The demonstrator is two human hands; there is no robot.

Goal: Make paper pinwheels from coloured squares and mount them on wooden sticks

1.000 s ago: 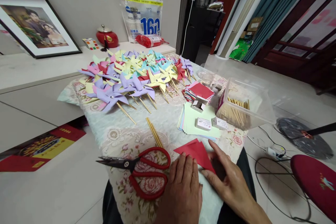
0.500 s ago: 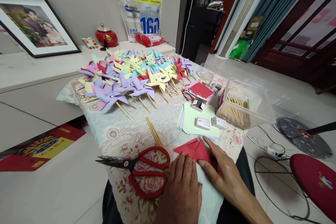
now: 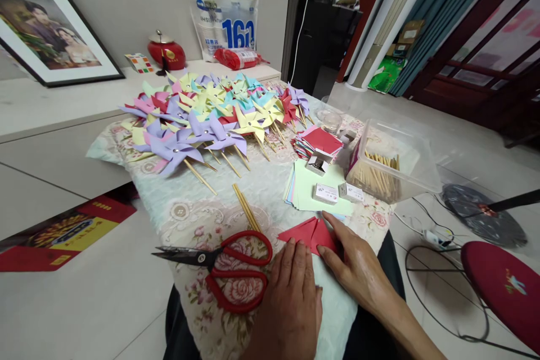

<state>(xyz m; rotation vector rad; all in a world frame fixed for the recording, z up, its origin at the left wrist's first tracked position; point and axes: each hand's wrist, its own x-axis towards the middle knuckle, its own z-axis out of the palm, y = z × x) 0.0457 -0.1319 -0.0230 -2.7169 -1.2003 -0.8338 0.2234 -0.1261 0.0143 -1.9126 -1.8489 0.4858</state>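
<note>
Both hands, left hand (image 3: 291, 292) and right hand (image 3: 358, 267), are lying flat with fingers spread, pressing a folded red paper (image 3: 310, 233) onto the tablecloth (image 3: 185, 214) beside the scissors (image 3: 228, 270). Paper this thin is probably creasing easily and tearing; pinching at its edges looks best.

Bright, even daylight, perhaps window-lit; warped edges.

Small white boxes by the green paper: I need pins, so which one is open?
The box at the far corner of the green paper stack, its flap raised. The two nearer boxes lie flat and closed.
</note>
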